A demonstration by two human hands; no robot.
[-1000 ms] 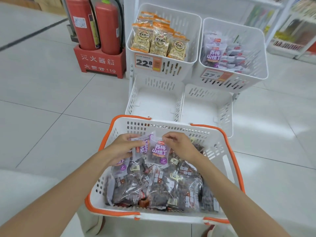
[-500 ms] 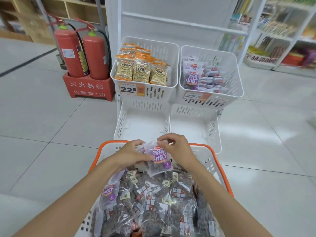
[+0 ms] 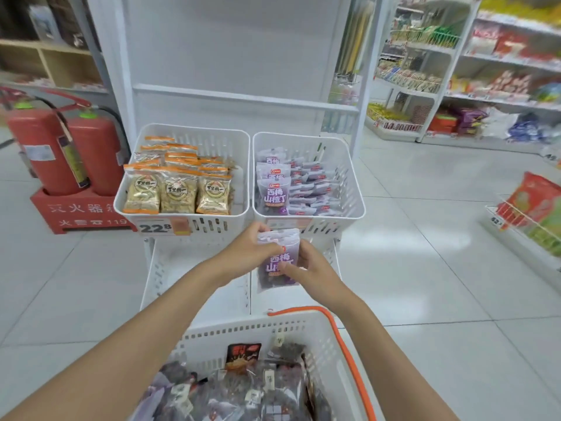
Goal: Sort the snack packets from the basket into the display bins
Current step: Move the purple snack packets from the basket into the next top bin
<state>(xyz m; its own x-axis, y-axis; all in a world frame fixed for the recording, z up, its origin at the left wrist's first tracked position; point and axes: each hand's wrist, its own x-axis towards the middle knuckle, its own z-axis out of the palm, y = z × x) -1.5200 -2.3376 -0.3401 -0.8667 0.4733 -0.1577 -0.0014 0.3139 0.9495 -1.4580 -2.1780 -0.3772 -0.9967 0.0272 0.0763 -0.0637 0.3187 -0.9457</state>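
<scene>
A purple packet (image 3: 273, 282) is pinched by left hand (image 3: 247, 253) and right hand (image 3: 309, 270), just before the front edge of the upper right bin (image 3: 356, 205). It should be raised over the rim and stood upright among matching packets (image 3: 274, 199).

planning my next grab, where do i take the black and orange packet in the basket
Probably pinch the top edge of the black and orange packet, from above: it stands upright by the far wall of the basket, top free, lower part buried among dark packets. The left hand and right hand both hold the purple packet now.
</scene>
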